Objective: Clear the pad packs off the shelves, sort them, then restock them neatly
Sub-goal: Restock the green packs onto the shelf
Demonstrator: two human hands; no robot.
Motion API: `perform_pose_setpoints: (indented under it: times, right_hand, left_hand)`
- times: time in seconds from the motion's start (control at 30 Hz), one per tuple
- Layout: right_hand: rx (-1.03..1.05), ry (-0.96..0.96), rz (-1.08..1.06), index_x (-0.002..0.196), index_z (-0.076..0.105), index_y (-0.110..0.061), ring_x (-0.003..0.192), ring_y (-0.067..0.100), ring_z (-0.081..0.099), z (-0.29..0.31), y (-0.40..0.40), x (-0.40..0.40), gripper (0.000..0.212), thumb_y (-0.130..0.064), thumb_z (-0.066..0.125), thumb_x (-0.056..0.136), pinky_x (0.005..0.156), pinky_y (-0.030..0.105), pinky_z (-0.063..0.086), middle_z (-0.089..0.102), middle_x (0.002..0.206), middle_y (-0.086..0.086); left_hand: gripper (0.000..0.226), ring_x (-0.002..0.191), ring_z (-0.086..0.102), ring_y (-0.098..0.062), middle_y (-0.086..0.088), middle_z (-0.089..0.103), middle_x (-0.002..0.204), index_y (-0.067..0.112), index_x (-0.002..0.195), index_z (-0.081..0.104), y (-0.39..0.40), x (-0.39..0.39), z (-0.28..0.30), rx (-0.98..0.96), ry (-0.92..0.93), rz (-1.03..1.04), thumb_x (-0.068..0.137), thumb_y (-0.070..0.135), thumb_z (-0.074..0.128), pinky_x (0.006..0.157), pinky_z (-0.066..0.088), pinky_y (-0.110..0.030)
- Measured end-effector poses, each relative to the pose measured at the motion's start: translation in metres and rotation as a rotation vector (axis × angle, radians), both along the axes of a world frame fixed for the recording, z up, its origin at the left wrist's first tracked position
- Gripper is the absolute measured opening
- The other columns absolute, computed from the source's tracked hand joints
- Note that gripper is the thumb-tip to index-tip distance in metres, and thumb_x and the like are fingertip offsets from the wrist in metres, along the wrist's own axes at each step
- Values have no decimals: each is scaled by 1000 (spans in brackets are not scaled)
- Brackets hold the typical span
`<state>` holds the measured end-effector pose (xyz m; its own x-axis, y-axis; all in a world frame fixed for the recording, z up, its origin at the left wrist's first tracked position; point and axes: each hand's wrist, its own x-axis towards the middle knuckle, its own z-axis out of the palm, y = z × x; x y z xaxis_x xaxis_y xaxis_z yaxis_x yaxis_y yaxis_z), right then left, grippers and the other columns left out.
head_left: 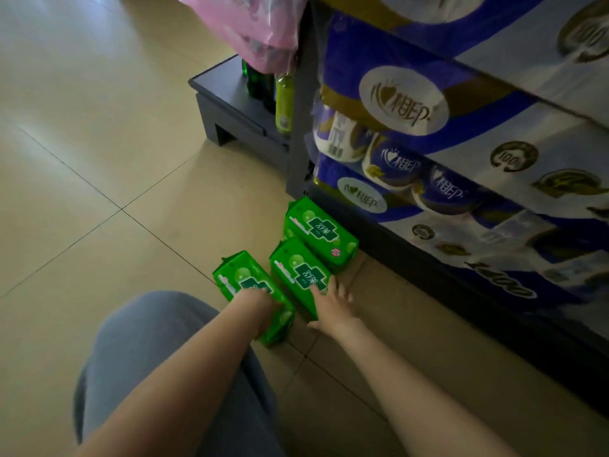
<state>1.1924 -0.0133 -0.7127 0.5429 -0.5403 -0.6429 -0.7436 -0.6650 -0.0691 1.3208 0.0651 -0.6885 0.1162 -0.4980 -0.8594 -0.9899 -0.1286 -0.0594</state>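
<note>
Green pad packs (321, 232); logo characters perhaps unreadable.

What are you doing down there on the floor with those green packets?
A person is crouched by a store shelf, sorting green pad packs on the tiled floor. The left hand rests on the nearest pack, fingers curled over it. The right hand, fingers spread, touches the middle pack. A third pack lies just beyond, against the shelf base. Big purple tissue packs fill the shelves alongside.
</note>
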Motion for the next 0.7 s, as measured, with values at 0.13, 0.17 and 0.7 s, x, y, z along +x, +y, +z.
perform_pose_setpoints:
  times: [0.13,0.17,0.7]
  right_hand:
    - [-103,-31,-83,146,16,-28,141,46,5,-23,8,10,68,-19,58,92,112,49,16,-5,152,31]
    - [-121,-29,-76,145,16,-29,140,46,10,-25,5,8,68,-14,56,93,111,47,19,-1,152,31]
    - [-99,-86,-114,118,42,-25,118,32,40,88,-60,-91,54,-37,71,74,96,41,28,45,123,8]
  left_hand:
    - [95,136,30,-34,-12,-11,157,31,150,-2,-7,-3,-2,40,44,17,85,19,66,103,41,-44]
    - [96,136,32,-34,-12,-13,156,31,149,-4,-8,-3,-2,42,53,15,86,18,66,102,42,-42]
    - [81,131,36,-27,-12,32,146,16,149,14,-46,-42,0,-345,-37,-370,87,38,61,105,30,-39]
